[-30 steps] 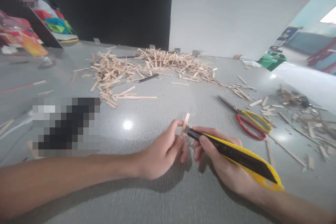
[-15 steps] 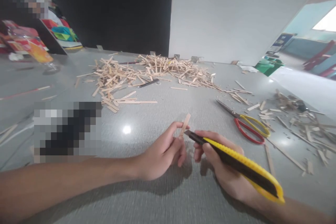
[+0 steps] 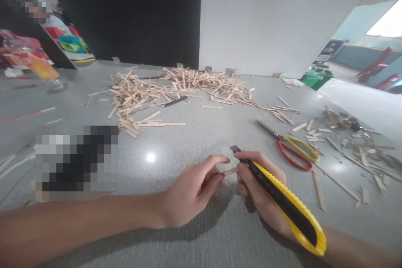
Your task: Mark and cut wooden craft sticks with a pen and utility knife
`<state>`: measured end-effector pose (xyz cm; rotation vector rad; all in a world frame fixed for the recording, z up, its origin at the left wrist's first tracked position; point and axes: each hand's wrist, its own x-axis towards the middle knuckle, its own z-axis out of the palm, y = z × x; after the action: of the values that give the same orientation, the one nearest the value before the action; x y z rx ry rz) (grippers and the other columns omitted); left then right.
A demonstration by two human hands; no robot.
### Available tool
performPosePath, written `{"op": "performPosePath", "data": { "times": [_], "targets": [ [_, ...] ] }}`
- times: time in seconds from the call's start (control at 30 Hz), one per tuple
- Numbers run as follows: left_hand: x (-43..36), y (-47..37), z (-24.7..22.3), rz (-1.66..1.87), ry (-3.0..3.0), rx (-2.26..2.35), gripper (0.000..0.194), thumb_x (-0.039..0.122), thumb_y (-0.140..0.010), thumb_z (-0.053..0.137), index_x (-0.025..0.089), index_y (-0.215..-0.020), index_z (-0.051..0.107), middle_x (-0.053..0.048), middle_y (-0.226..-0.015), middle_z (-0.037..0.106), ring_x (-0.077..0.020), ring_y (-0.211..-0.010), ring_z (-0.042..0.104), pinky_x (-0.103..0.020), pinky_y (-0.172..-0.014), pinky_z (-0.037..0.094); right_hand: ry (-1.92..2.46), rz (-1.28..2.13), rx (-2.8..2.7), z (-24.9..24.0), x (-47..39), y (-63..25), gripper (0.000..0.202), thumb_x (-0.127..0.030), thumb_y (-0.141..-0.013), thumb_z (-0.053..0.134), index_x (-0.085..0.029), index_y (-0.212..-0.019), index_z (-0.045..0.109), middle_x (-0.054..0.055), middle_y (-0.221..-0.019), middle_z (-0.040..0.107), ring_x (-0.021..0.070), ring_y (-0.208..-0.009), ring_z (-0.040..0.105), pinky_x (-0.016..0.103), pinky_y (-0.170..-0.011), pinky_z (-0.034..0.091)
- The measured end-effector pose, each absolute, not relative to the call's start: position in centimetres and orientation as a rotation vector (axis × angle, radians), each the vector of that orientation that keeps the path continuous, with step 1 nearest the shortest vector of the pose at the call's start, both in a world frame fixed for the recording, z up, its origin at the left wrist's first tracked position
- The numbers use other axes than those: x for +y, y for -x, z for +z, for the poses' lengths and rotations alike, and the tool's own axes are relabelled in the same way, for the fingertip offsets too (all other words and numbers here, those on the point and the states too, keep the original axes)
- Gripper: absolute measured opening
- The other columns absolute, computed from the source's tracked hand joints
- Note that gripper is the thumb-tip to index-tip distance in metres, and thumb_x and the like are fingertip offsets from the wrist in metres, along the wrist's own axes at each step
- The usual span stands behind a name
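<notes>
Near the middle of the grey table, my left hand pinches one end of a short wooden stick. The stick's other end meets the thumb of my right hand. A yellow and black utility knife lies in my right hand, its blade pointing up and left, above the stick and apart from it. Scissors with one red and one yellow handle lie on the table to the right of my right hand.
Piles of wooden sticks lie along the back, with a black pen in front. Scraps are scattered at right. A bottle stands at far left; a green bin is beyond the table.
The stick has turned from nearly upright to nearly level, and my right fingers now reach its other end. The knife's blade has moved off the stick, upward and a little right.
</notes>
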<state>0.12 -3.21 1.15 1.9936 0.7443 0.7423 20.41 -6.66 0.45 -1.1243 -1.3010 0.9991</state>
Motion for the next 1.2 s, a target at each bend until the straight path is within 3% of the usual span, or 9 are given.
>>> {"op": "performPosePath", "data": {
  "times": [0.13, 0.3, 0.53, 1.0, 1.2],
  "targets": [
    [-3.7, -0.1, 0.2, 0.875, -2.201, 0.738, 0.023, 0.017, -0.109, 0.044, 0.023, -0.125, 0.06, -0.001, -0.093, 0.074, -0.0119, -0.075, 0.069, -0.023, -0.069, 0.049, 1.169, 1.146, -1.227, 1.4, -6.4, -20.4, 0.019, -0.041, -0.102, 0.066, -0.026, -0.114, 0.065, -0.008, -0.056, 0.058, 0.0085, -0.041, 0.052, 0.016, -0.039, 0.044],
    [-3.8, -0.1, -0.1, 0.896, -2.254, 0.816, 0.016, 0.015, -0.107, 0.049, 0.021, -0.115, 0.062, 0.002, -0.081, 0.072, -0.0114, -0.062, 0.064, -0.024, -0.06, 0.045, 1.197, 1.236, -1.208, 1.6, -6.1, -20.5, 0.022, -0.043, -0.101, 0.066, -0.026, -0.115, 0.063, -0.008, -0.055, 0.059, 0.0102, -0.041, 0.052, 0.016, -0.034, 0.041],
    [-3.8, -0.2, 0.0, 0.898, -2.268, 0.839, 0.011, 0.013, -0.106, 0.052, 0.022, -0.105, 0.058, 0.004, -0.083, 0.076, -0.0107, -0.067, 0.072, -0.019, -0.062, 0.05, 1.149, 1.254, -1.213, 1.1, -6.0, -20.4, 0.018, -0.042, -0.101, 0.066, -0.026, -0.11, 0.064, -0.007, -0.06, 0.062, 0.0089, -0.042, 0.056, 0.016, -0.038, 0.045],
    [-3.3, 0.3, -0.9, 0.778, -2.593, 0.748, 0.02, 0.012, -0.107, 0.034, 0.02, -0.102, 0.051, 0.002, -0.071, 0.064, -0.0152, -0.053, 0.06, -0.027, -0.047, 0.038, 1.027, 1.267, -1.273, 0.3, -6.2, -20.3, 0.013, -0.037, -0.102, 0.066, -0.024, -0.102, 0.063, -0.006, -0.066, 0.063, 0.0077, -0.042, 0.06, 0.015, -0.039, 0.044],
    [-3.1, 0.1, -0.2, 0.84, -2.608, 0.789, 0.015, 0.015, -0.11, 0.038, 0.018, -0.105, 0.051, 0.0, -0.077, 0.068, -0.0144, -0.058, 0.066, -0.025, -0.051, 0.047, 1.088, 1.162, -1.264, 0.6, -6.1, -20.2, 0.013, -0.037, -0.102, 0.067, -0.024, -0.102, 0.065, -0.006, -0.06, 0.062, 0.0087, -0.043, 0.06, 0.017, -0.041, 0.047]
  ]
}}
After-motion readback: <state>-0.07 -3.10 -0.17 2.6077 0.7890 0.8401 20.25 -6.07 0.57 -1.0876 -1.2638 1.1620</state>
